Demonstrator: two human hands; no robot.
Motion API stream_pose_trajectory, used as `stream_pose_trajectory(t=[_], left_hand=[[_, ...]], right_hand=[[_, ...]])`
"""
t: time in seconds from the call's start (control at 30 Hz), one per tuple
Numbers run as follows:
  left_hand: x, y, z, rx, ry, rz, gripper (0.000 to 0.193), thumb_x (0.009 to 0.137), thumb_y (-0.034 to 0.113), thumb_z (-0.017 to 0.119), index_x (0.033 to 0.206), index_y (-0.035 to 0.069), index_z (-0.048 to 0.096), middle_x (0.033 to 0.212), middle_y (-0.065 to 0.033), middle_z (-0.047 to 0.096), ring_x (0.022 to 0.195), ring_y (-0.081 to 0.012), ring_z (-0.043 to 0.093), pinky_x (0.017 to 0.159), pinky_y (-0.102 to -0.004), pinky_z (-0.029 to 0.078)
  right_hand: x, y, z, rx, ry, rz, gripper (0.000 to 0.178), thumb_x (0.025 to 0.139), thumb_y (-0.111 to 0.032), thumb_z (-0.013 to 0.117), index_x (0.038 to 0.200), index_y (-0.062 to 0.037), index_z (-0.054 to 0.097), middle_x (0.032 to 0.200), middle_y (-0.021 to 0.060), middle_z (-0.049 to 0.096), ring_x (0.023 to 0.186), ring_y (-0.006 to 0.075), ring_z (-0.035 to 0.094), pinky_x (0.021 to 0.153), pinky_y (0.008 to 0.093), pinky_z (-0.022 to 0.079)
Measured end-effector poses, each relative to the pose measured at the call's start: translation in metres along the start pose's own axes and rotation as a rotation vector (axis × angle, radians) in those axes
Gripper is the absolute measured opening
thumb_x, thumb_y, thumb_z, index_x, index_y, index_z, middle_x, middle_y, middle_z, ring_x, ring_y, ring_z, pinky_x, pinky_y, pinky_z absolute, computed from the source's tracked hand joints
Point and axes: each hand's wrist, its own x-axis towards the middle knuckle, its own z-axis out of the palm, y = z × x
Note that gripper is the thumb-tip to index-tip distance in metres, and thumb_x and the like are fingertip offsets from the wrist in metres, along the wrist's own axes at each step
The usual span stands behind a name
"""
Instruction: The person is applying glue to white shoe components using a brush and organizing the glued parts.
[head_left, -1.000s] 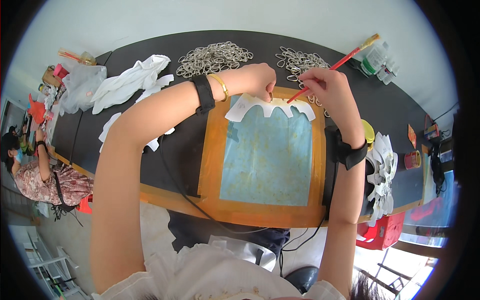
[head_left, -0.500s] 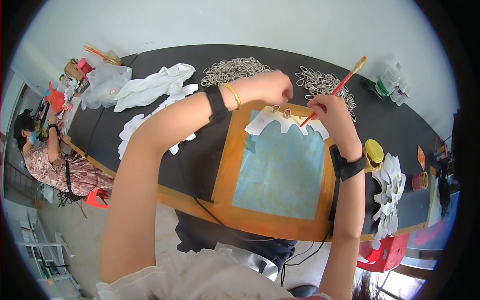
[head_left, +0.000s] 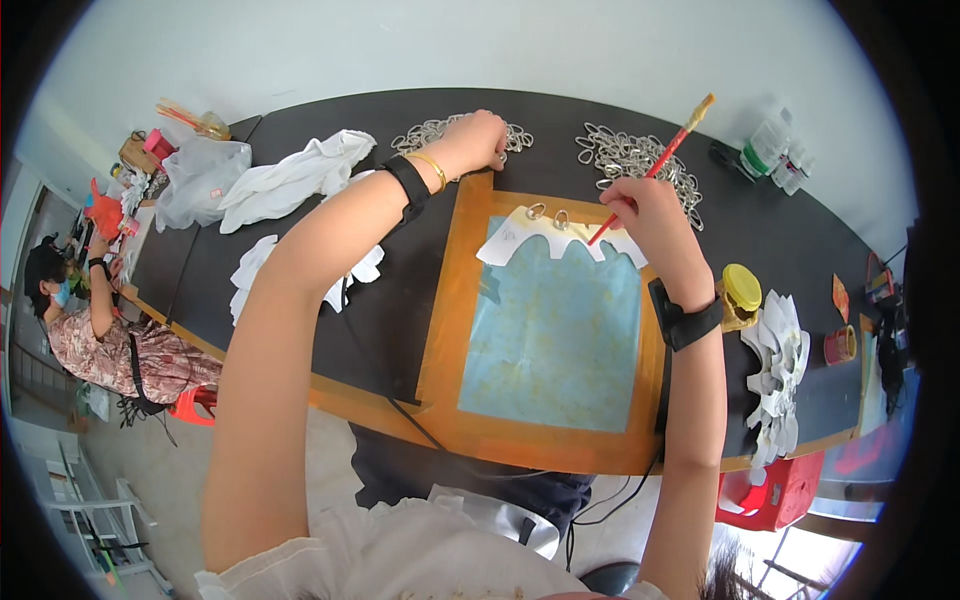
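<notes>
My right hand (head_left: 637, 208) pinches a red-handled brush (head_left: 665, 155), its yellowed bristles pointing up and its thin end at a white scalloped piece (head_left: 515, 230). That piece lies along the far edge of a blue sheet (head_left: 550, 340). Two metal rings (head_left: 561, 219) sit at the white piece's upper edge, left of the brush end. Farther off to the left, my left hand (head_left: 476, 142) is at a pile of metal rings (head_left: 430, 132), fingers bent down and closed. Whatever its fingertips hold is too small to make out.
A second pile of rings (head_left: 640, 160) lies beyond my right hand. To the right are a yellow-lidded jar (head_left: 740, 287) and stacked white pieces (head_left: 775, 370). White cloth (head_left: 300, 180) and a plastic bag (head_left: 205, 180) lie left. A co-worker (head_left: 125, 340) sits at far left.
My left hand has gone from above the white piece to the left-hand ring pile. The right hand still holds the brush at the white piece; the whole view has shifted slightly.
</notes>
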Motion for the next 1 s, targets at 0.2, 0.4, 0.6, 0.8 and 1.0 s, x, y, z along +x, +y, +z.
stream_pose_trajectory(t=[0.2, 0.4, 0.6, 0.8, 1.0], left_hand=[[0.006, 0.018, -0.009, 0.045, -0.064, -0.017, 0.018, 0.076, 0.013, 0.081, 0.090, 0.006, 0.071, 0.085, -0.0090, 0.072, 0.081, -0.0234, 0.070, 0.071, -0.0339, 0.056], [0.015, 0.079, -0.003, -0.970, -0.337, -0.110, 0.024, 0.090, 0.017, 0.072, 0.108, 0.001, 0.069, 0.094, -0.0066, 0.070, 0.082, -0.0113, 0.067, 0.072, -0.0245, 0.056], [0.017, 0.107, 0.011, -0.896, -0.427, -0.119, 0.020, 0.085, 0.020, 0.077, 0.091, 0.001, 0.073, 0.083, -0.0066, 0.071, 0.066, -0.0123, 0.064, 0.061, -0.0239, 0.051], [0.017, 0.108, 0.016, -0.668, -0.414, -0.116, 0.016, 0.081, 0.018, 0.080, 0.081, 0.003, 0.075, 0.073, -0.0046, 0.071, 0.061, -0.0102, 0.063, 0.061, -0.0261, 0.052], [0.016, 0.111, 0.017, -0.577, -0.428, -0.077, 0.013, 0.081, 0.015, 0.079, 0.081, 0.002, 0.075, 0.071, -0.0053, 0.071, 0.061, -0.0104, 0.064, 0.060, -0.0273, 0.053]], right_hand=[[0.001, 0.004, -0.001, 0.025, -0.019, -0.016, 0.013, 0.084, 0.000, 0.058, 0.089, 0.0057, 0.068, 0.073, 0.0194, 0.066, 0.066, 0.0318, 0.065, 0.067, 0.0366, 0.051], [0.002, 0.007, -0.001, 0.094, -0.015, 0.033, 0.012, 0.084, -0.001, 0.058, 0.086, 0.0053, 0.068, 0.071, 0.0191, 0.065, 0.064, 0.0321, 0.064, 0.066, 0.0373, 0.051], [0.001, 0.007, -0.001, 0.059, -0.017, -0.016, 0.013, 0.085, -0.003, 0.058, 0.084, 0.0063, 0.067, 0.067, 0.0182, 0.062, 0.061, 0.0307, 0.061, 0.064, 0.0378, 0.050], [0.002, 0.010, 0.000, 0.062, -0.018, 0.023, 0.013, 0.083, -0.003, 0.057, 0.082, 0.0058, 0.067, 0.066, 0.0185, 0.062, 0.061, 0.0313, 0.060, 0.064, 0.0371, 0.049], [0.002, 0.010, 0.000, 0.048, -0.028, 0.025, 0.013, 0.081, -0.002, 0.056, 0.082, 0.0055, 0.067, 0.066, 0.0186, 0.061, 0.062, 0.0315, 0.061, 0.065, 0.0374, 0.049]])
